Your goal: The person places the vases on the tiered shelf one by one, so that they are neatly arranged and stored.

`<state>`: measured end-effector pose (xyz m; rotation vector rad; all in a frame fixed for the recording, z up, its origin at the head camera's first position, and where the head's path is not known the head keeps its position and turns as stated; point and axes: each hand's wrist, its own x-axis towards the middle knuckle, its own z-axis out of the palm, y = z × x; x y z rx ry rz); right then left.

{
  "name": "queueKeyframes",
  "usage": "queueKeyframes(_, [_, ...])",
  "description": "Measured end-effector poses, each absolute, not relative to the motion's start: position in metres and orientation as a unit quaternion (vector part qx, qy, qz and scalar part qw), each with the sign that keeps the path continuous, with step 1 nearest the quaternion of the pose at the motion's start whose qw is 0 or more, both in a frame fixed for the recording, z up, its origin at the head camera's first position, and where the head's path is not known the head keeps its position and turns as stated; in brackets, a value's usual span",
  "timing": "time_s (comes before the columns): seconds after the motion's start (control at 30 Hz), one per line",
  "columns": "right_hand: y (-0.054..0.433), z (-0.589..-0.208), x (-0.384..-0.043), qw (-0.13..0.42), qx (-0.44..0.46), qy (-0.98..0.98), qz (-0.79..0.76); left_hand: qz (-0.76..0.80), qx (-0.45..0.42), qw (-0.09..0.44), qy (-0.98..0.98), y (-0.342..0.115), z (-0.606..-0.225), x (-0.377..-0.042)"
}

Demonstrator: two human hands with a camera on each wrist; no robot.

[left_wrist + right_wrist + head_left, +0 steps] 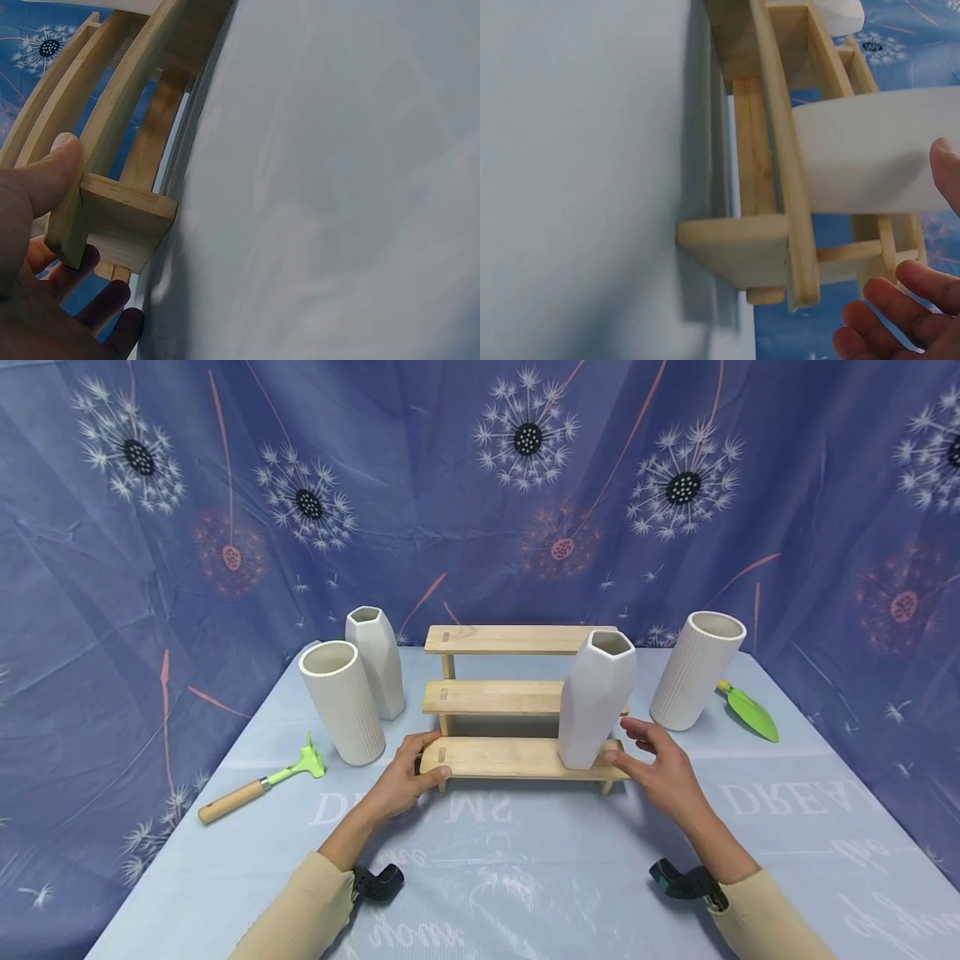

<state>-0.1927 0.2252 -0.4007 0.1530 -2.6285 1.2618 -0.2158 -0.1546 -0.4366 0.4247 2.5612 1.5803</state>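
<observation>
A three-tier wooden stand (495, 757) stands on the table. On the right end of its lowest step is a white faceted vase (594, 706), upright. My left hand (402, 778) grips the left end of that step, thumb on the board and fingers beyond its end; the left wrist view shows the thumb over the board (105, 127). At the right end, my right hand (664, 770) has its fingers spread and holds nothing. In the right wrist view its thumb overlaps the vase (877, 150), and the fingers (896, 304) lie past the end of the stand.
To the left are a ribbed white vase (343, 703), another faceted vase (381, 664) and a green hand rake (251, 793) with a wooden handle. A second ribbed vase (696, 672) and a green trowel (752, 712) are to the right. A blue dandelion-print cloth (420, 510) hangs behind.
</observation>
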Motion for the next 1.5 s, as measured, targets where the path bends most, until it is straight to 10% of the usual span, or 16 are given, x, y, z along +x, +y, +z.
queueKeyframes(1.5, [0.247,-0.434,-0.206,-0.015,0.084,-0.915,0.394,0.527,0.131,0.055,0.838,-0.151,-0.429,-0.211])
